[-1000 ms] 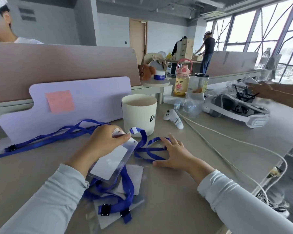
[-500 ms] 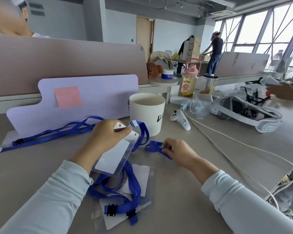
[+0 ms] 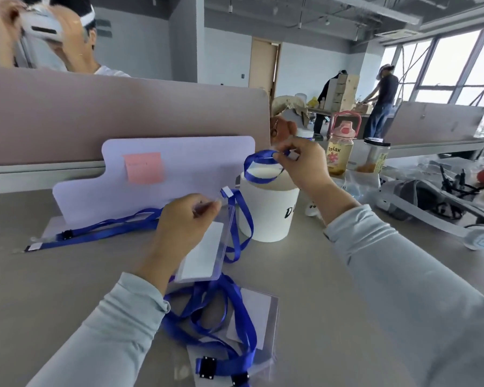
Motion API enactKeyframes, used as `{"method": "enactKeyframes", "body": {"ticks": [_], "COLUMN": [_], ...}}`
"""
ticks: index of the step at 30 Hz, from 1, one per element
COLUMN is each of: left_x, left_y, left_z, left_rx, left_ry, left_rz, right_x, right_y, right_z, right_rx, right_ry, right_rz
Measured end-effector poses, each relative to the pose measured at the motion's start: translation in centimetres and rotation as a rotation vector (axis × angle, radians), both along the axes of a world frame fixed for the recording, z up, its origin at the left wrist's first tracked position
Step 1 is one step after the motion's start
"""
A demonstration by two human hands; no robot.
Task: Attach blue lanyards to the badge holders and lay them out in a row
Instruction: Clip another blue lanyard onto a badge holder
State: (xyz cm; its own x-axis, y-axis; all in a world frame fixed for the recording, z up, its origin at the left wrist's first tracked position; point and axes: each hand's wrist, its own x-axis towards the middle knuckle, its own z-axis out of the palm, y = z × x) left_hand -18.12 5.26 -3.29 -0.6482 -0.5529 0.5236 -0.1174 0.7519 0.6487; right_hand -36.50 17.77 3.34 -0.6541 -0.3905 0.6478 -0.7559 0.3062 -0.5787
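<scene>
My left hand (image 3: 185, 219) pinches the top of a clear badge holder (image 3: 204, 255) with a white card inside, held tilted above the desk. A blue lanyard (image 3: 242, 219) runs from the holder's top up to my right hand (image 3: 305, 166), which grips its loop raised in front of the white cup. Below my left wrist lies a pile of blue lanyards (image 3: 224, 325) with black buckles on more clear badge holders (image 3: 259, 317). Another blue lanyard (image 3: 101, 230) lies stretched out on the desk at the left.
A white cup (image 3: 268, 213) stands just behind the held holder. A lilac board (image 3: 179, 169) with a pink sticky note leans on the partition. A bottle (image 3: 340, 152), a jar, a headset (image 3: 430, 202) and cables sit at the right. People are in the background.
My right hand has lifted from the desk with the lanyard loop, up to cup-rim height. My left hand still holds the badge holder, slightly raised.
</scene>
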Motion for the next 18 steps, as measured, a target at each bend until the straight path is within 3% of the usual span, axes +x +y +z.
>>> {"method": "enactKeyframes", "body": {"ticks": [3,6,11,18], "left_x": [0.2,0.3,0.3,0.2], "left_y": [-0.5,-0.9,-1.2,-1.3], "left_z": [0.1,0.2,0.3,0.1], "left_rx": [0.01,0.032,0.082,0.078], "left_ry": [0.039,0.061,0.078,0.065], "left_rz": [-0.003,0.001,-0.005,-0.026], "right_x": [-1.0,-1.9,-3.2,-3.9], "right_y": [-1.8,-2.9,-3.6,-4.1], "right_z": [1.0,0.5,-1.2,-1.9], "right_rx": [0.01,0.145,0.41,0.312], "right_ry": [0.054,0.098,0.003,0.032], "right_rz": [-0.041,-0.109,-0.136,-0.109]}}
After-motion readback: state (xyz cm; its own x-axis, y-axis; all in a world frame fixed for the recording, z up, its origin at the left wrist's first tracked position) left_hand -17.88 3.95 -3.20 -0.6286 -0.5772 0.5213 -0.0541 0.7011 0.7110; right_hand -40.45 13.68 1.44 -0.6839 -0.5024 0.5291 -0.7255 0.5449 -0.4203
